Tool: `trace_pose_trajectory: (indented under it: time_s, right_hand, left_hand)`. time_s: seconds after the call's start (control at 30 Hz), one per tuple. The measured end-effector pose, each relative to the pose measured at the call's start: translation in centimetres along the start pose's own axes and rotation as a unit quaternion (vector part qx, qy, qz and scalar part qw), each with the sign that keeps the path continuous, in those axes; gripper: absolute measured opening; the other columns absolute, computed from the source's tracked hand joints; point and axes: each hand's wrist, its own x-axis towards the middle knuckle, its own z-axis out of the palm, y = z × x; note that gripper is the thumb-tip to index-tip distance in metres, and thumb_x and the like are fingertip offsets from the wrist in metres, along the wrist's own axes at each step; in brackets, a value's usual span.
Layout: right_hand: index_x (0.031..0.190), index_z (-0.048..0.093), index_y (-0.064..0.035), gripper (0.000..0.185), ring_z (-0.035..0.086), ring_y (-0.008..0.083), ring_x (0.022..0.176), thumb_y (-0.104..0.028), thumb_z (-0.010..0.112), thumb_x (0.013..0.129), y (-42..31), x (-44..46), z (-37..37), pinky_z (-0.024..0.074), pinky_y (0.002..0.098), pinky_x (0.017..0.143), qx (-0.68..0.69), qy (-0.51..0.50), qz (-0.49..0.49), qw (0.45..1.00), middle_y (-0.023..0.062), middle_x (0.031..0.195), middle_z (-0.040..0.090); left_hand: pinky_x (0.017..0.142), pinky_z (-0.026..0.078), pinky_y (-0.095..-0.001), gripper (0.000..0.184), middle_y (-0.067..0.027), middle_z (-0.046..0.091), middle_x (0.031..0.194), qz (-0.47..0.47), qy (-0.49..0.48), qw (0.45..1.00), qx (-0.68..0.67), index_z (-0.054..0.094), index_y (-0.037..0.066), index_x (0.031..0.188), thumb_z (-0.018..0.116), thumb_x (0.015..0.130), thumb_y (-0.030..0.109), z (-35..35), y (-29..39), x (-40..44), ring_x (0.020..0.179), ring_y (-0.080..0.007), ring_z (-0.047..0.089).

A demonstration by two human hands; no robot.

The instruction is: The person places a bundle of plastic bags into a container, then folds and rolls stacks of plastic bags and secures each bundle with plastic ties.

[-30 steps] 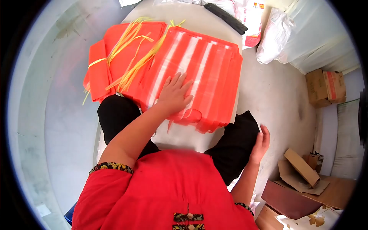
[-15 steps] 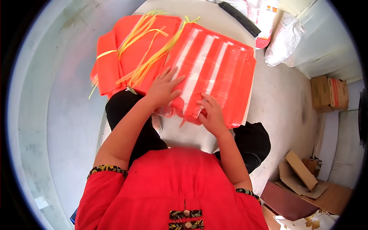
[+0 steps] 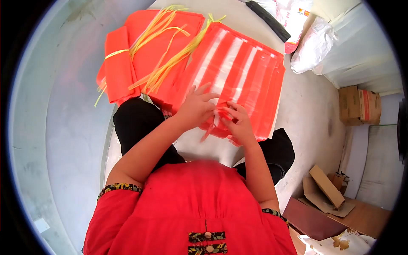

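Note:
A stack of red plastic bags (image 3: pixel 255 97), with pale see-through stripes on its top, lies in front of me. My left hand (image 3: pixel 197 107) is over the stack's near left part, fingers spread, with its thumb close to the right hand. At the near edge, my right hand (image 3: pixel 239 123) has its fingers bent around a crumpled bit of the top bag. Loose yellow strips (image 3: pixel 172 63) lie across the gap between this stack and a second red stack (image 3: pixel 159 38). A folded red bundle (image 3: pixel 117 63) with a yellow tie sits at the left.
The stacks rest on a pale tabletop (image 3: pixel 204 146) between my knees. A long black roll (image 3: pixel 267 20) and white sacks (image 3: pixel 314 44) are at the far right. Cardboard boxes stand by the right wall (image 3: pixel 359 106) and at lower right (image 3: pixel 325 189).
My left hand has moved right along the stack, close to my right hand. The right hand stays at the near edge, where the top bag is now more crumpled. The view has shifted slightly.

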Motion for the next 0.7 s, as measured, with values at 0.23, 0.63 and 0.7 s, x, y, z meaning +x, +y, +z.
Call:
trace_pose_trajectory:
  time_s: [0.23,0.63,0.7]
  right_hand:
    - [0.125,0.072,-0.0018,0.034,0.06,0.0242,0.122,0.0,0.067,0.092,-0.7,1.1,1.1,0.0508,0.0334,0.101,0.047,0.041,0.001,0.998,0.0113,0.133,0.064]
    - [0.124,0.07,-0.0003,0.025,0.066,0.0125,0.096,-0.018,0.061,0.108,-1.7,0.9,0.3,0.0548,0.0289,0.083,0.27,0.055,0.141,0.951,0.005,0.11,0.07]
    - [0.118,0.072,-0.0015,0.025,0.066,0.0095,0.09,-0.022,0.062,0.108,-1.4,0.8,0.3,0.0553,0.0278,0.079,0.276,0.067,0.135,0.949,0.0026,0.104,0.072]
  left_hand:
    - [0.12,0.036,-0.0526,0.03,-0.0115,0.057,0.148,-0.127,0.14,0.978,-0.093,0.072,0.012,0.125,0.072,0.095,0.018,-1.2,-0.5,-1.0,0.146,-0.0372,0.045]
    - [0.117,0.038,-0.0347,0.051,-0.0129,0.048,0.157,-0.348,0.208,0.736,-0.542,0.042,0.005,0.157,0.048,0.113,0.031,-4.8,-1.8,-0.2,0.14,-0.0214,0.049]
    - [0.112,0.041,-0.0334,0.052,-0.0118,0.052,0.152,-0.348,0.207,0.731,-0.55,0.04,0.005,0.157,0.05,0.113,0.031,-4.3,-2.2,0.3,0.134,-0.0195,0.052]
